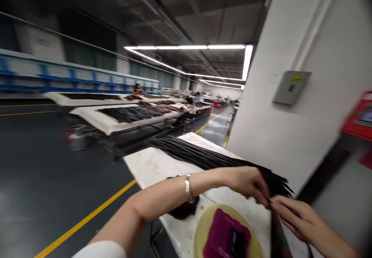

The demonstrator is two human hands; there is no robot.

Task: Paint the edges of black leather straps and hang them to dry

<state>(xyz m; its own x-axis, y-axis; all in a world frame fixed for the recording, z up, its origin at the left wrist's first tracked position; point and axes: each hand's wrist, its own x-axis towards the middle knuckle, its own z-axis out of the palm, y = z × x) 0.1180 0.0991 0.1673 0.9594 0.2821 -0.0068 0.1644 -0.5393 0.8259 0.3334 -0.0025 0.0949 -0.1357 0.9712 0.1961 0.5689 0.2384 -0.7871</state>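
Observation:
My left hand (251, 182) reaches across from the left, wearing a silver bracelet (188, 188) at the wrist. Its fingertips are pinched together close to those of my right hand (299, 215). Both hands grip a dark strip (278, 234) where they meet, and it hangs below them over the table's right side. Just behind lies a long bundle of black strips (203, 155) on the white-covered table (154, 165). Nearer me, a purple block-like thing (216, 233) with a dark patch rests on a round yellowish pad (200, 234). A dark item (184, 210) is partly hidden under my left forearm.
A white pillar (255, 107) with a grey electrical box (292, 87) rises beyond the table at right. Something red (359, 116) stands at the right edge. Across the floor, other tables (110, 126) carry dark and brown strips, with people seated farther back.

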